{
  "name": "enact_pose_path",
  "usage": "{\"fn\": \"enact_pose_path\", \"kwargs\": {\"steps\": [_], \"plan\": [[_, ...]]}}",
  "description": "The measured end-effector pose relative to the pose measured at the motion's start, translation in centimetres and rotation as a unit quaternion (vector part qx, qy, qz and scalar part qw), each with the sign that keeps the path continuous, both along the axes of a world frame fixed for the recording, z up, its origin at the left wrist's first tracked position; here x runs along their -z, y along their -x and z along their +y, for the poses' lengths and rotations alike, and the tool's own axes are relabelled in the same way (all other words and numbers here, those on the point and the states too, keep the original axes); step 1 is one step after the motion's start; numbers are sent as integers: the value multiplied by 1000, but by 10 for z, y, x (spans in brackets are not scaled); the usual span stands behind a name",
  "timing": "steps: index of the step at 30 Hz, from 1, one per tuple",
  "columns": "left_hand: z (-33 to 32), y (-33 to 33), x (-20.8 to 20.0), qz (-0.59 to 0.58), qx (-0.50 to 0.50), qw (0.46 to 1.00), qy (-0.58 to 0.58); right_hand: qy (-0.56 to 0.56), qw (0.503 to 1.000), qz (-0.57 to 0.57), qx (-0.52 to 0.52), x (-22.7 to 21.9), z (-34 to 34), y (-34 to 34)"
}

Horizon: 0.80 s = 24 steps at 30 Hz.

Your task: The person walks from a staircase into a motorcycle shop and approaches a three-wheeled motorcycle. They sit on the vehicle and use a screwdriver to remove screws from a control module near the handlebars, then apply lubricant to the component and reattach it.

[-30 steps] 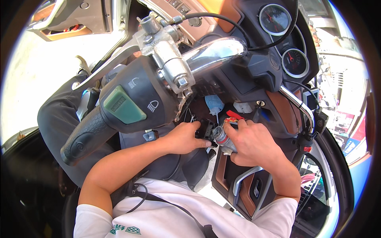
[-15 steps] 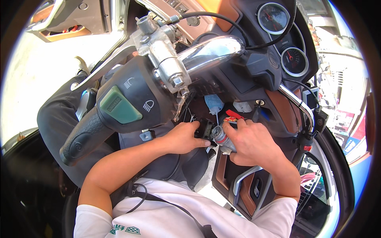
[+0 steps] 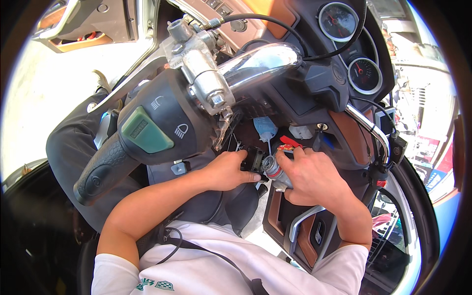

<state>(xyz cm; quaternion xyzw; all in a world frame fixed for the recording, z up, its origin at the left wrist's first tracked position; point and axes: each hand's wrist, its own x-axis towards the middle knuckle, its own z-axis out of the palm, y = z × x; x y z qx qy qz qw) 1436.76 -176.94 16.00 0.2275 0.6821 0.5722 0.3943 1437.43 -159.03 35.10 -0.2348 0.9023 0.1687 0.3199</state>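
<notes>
Between thumb and fingers, my left hand (image 3: pixel 228 171) grips a small black rectangular part (image 3: pixel 253 160). My right hand (image 3: pixel 313 177) is closed around a small clear bottle (image 3: pixel 277 172) with a red band. The bottle is tilted, its open mouth toward the black part and very near it; I cannot tell whether they touch. Just beyond the right fingers lies a red-and-yellow wrapper (image 3: pixel 285 147) beside a red strip (image 3: pixel 291 141). Farther away is a light blue crumpled item (image 3: pixel 265 128) with a thin white cord. My palm hides much of the bottle.
A large handlebar grip (image 3: pixel 110 167) with a green switch (image 3: pixel 147 130) and a metal lever clamp (image 3: pixel 204 73) looms over my left forearm. A chrome bar (image 3: pixel 265 61) crosses above. Gauges (image 3: pixel 339 22) sit at upper right; a brown-and-black door panel (image 3: pixel 305 231) is below my right hand.
The handlebar grip and its switch housing have shifted very slightly to the left. Both hands keep the same place and hold.
</notes>
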Motion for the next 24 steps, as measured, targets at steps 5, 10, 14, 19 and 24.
{"fn": "enact_pose_path", "kwargs": {"steps": [5,10,14,19,24], "plan": [[0,0,1,5,-3,1000,-1,2,1000,0,-2,0,-1,1],[1,-1,1,5,-4,1000,-2,1,1000,-2,3,-1,0,0],[0,0,0,4,-2,1000,0,0,1000,-1,1,0,1,0],[1,-1,2,5,-5,1000,-3,8,1000,6,1,2,3,-2],[1,-1,2,1,-5,1000,-5,5,1000,6,-2,1,3,-1]]}}
